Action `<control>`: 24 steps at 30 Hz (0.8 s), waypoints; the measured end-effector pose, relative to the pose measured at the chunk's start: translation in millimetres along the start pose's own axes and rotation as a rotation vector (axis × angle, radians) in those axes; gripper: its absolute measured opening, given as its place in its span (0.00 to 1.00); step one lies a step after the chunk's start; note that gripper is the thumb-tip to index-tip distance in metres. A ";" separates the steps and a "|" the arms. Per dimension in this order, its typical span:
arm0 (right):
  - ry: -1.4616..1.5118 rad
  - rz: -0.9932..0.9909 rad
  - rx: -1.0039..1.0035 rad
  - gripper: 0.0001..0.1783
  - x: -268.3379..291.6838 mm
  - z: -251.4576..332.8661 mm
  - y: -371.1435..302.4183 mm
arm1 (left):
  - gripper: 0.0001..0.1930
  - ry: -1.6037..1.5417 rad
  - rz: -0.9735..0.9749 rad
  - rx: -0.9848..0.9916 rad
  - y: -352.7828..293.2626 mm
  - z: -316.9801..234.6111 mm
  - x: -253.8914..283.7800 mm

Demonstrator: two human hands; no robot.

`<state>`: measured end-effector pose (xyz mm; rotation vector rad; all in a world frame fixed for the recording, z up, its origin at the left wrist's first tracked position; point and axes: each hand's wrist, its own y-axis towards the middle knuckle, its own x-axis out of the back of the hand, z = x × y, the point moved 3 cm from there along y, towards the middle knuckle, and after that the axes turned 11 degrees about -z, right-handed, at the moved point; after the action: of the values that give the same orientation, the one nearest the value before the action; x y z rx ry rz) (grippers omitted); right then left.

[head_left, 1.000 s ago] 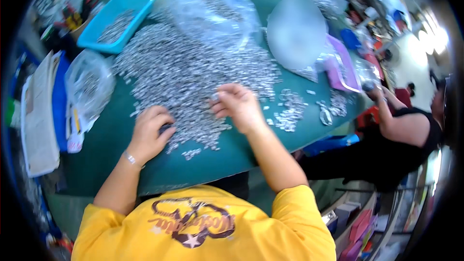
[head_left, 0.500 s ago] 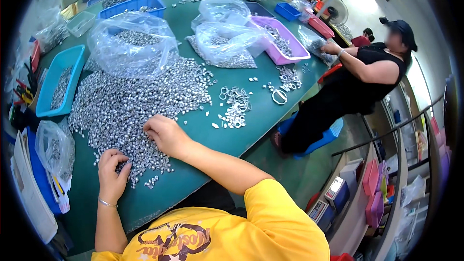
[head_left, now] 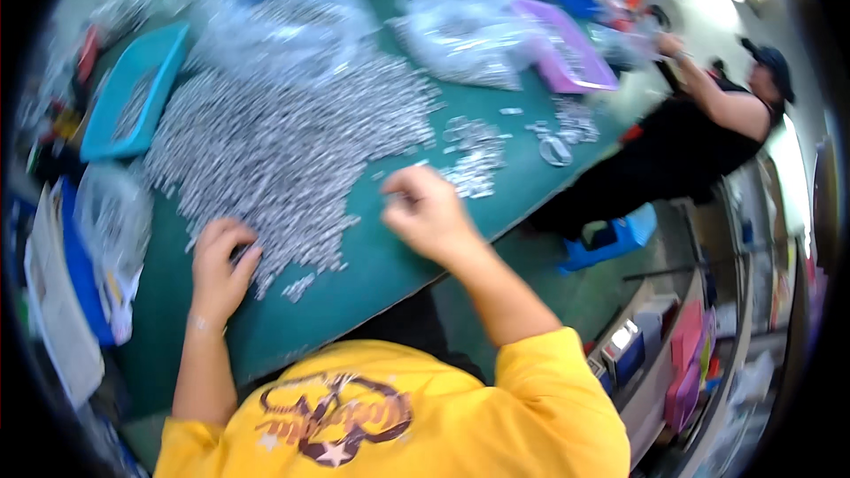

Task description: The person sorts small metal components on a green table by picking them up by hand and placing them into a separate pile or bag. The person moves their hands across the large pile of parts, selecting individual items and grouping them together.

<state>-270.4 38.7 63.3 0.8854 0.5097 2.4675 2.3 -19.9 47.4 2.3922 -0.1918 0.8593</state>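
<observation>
A broad heap of small silver metal pieces [head_left: 274, 150] covers the left half of the green table. My left hand [head_left: 220, 267] rests at the heap's near left edge, thumb apart from its curved fingers, with nothing visible in it. My right hand [head_left: 427, 212] is over the table to the right of the heap, fingers curled together in a pinch. Whatever they hold is hidden and blurred by motion. Just beyond that hand lies a smaller pile of pale silver pieces, some ring-shaped [head_left: 478, 158].
Clear plastic bags [head_left: 283, 26] of pieces stand behind the heap. A teal tray [head_left: 168, 88] is at the left and a purple basket [head_left: 611, 85] at the far right. Beyond the table's right edge, a person in black [head_left: 682, 146] stands near a blue stool [head_left: 624, 239].
My right hand has left the heap and moved right toward the smaller pile, fingers pinched. My left hand stays at the heap's near edge. The whole view has shifted and blurred.
</observation>
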 end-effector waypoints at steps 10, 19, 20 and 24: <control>-0.171 0.103 0.348 0.13 -8.8 16.0 -31.8 | 0.17 -0.083 0.253 -0.356 -11.0 -33.4 -10.3; 0.026 0.228 0.419 0.12 -39.4 36.5 -50.8 | 0.06 -0.002 -0.019 -0.151 -7.4 -12.9 -8.0; 0.011 0.174 0.409 0.11 -35.7 31.3 -47.6 | 0.06 -0.011 -0.055 -0.126 -7.4 -14.3 -4.8; 0.036 0.085 0.334 0.10 -16.0 35.7 -42.2 | 0.06 -0.066 -0.178 -0.065 -13.5 -28.7 29.7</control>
<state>-223.0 71.3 60.9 1.0085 0.9350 2.5203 14.4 9.3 77.2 2.3377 -0.0303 0.6826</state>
